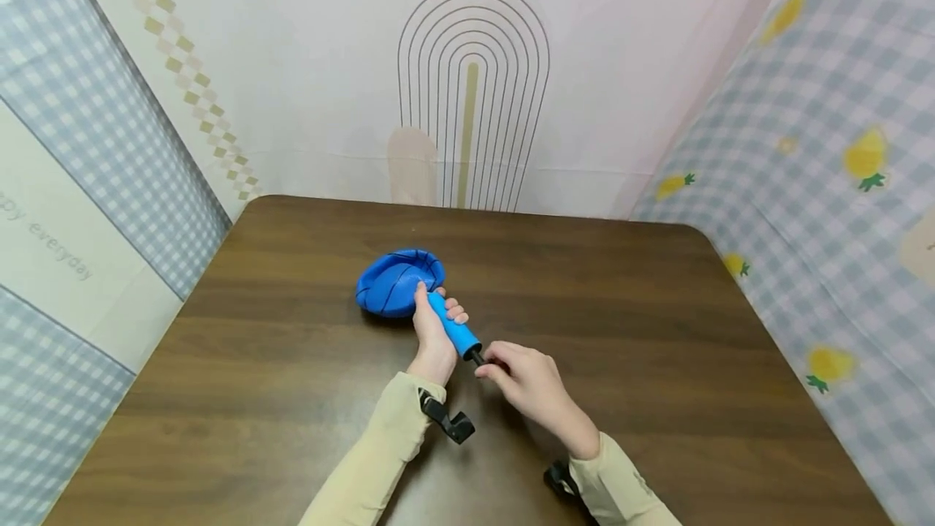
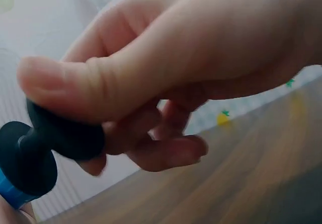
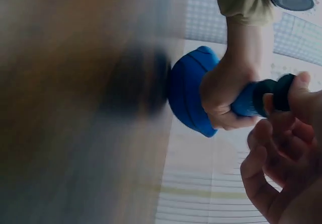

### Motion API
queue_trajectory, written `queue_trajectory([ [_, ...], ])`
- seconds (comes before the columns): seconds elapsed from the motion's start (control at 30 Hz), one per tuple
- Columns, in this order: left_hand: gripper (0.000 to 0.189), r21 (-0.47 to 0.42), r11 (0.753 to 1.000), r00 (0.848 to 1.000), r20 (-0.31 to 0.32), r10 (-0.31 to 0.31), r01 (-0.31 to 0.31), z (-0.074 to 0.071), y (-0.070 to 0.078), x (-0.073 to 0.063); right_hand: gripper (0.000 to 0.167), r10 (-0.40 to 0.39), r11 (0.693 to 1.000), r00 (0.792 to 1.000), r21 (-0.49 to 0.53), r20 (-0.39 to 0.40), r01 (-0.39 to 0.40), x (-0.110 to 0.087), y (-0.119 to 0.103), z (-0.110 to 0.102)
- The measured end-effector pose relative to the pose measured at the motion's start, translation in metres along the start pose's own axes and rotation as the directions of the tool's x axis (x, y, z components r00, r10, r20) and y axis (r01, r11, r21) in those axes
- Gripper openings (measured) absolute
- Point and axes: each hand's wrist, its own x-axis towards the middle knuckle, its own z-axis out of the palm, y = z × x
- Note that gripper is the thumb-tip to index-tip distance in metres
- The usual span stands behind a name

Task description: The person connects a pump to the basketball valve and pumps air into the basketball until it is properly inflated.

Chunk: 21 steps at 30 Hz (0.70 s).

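A partly collapsed blue ball (image 1: pixel 387 292) with black seam lines sits near the middle of the table, its upper side caved in. Just to its right, my left hand (image 1: pixel 429 338) grips the blue barrel of a hand pump (image 1: pixel 458 333), thumb lying along it toward the ball. My right hand (image 1: pixel 532 381) pinches the pump's black handle (image 2: pixel 75 136) between thumb and index finger; its other fingers are loosely bent. The handle stands slightly out from the barrel's black end cap (image 2: pixel 31 158). My left hand hides where the pump meets the ball.
The brown wooden table (image 1: pixel 643 307) has rounded far corners. A white patterned cloth (image 1: pixel 314 71) hangs behind it, and checked cloths with yellow fruit prints (image 1: pixel 789 185) flank it. Black straps (image 1: pixel 447 419) with camera mounts sit on both wrists.
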Motion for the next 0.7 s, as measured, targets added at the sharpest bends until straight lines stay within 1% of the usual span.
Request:
queue_trajectory([
  [0.1,0.04,0.007,1.0,1.0,0.012,0.025,-0.025,-0.003,0.002,0.001,0.016,0.007,1.0,1.0,0.007,0.008,-0.007,0.002,-0.004,0.005],
  [0.23,0.04,0.006,1.0,0.999,0.035,0.011,-0.011,-0.004,0.008,0.003,0.019,0.023,1.0,1.0,-0.011,-0.019,-0.024,-0.007,-0.012,0.005],
  [0.33,0.04,-0.011,1.0,0.999,0.039,-0.009,0.009,-0.003,0.013,0.006,0.021,0.043,0.999,0.998,0.0,-0.045,-0.043,-0.023,-0.016,0.0],
  [0.43,0.04,-0.027,1.0,0.999,0.052,0.0,0.001,-0.001,0.019,0.007,0.022,0.017,1.0,0.997,-0.006,-0.075,-0.017,-0.043,-0.019,-0.01],
  [0.5,0.041,-0.04,0.999,0.999,0.049,0.003,-0.002,0.0,0.021,0.007,0.021,-0.013,1.0,0.997,-0.028,-0.08,0.011,-0.054,-0.02,-0.016],
  [0.53,0.041,-0.046,0.999,0.999,0.047,0.01,-0.008,0.0,0.021,0.007,0.021,-0.029,0.999,0.996,-0.039,-0.083,0.025,-0.058,-0.019,-0.019],
  [0.6,0.041,-0.064,0.998,0.999,0.037,0.015,-0.013,-0.001,0.017,0.005,0.022,-0.033,0.996,0.997,-0.08,-0.076,0.027,-0.062,-0.016,-0.022],
  [0.7,0.041,-0.074,0.997,1.0,0.009,0.028,-0.027,-0.001,0.006,0.003,0.026,0.008,0.99,0.999,-0.143,-0.054,-0.016,-0.058,-0.01,-0.019],
])
